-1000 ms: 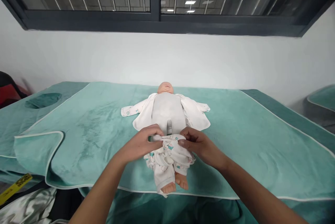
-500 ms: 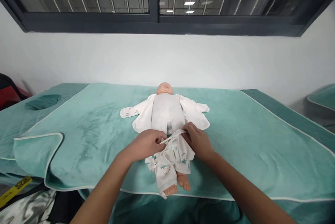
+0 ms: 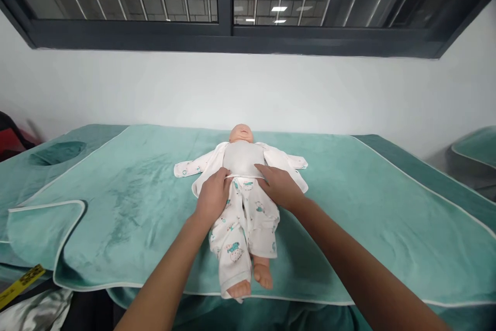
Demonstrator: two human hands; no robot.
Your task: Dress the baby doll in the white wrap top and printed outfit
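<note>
A baby doll (image 3: 241,134) lies on its back, head toward the wall, feet toward me. An open white jacket (image 3: 207,163) covers its arms and spreads beside its pale grey torso (image 3: 243,158). White patterned trousers (image 3: 260,227) are on its legs, the waistband across the lower torso. My left hand (image 3: 214,194) is closed on the waistband at the left hip, thumb on top. At the right hip my right hand (image 3: 279,186) grips the other side, its fingers partly hidden under the cloth. Both bare feet show below the cuffs.
A green plush cover (image 3: 349,207) with white piping lies under the doll, its left corner folded over. A round recess (image 3: 58,153) is at the far left. Behind stands a white wall (image 3: 248,88) below a dark window frame (image 3: 135,36). A yellow strap (image 3: 21,284) shows lower left.
Both hands have moved up toward the doll's torso, drawing the bunched trousers from the thighs to the waist. The trouser legs now lie straighter, and the lower torso is covered.
</note>
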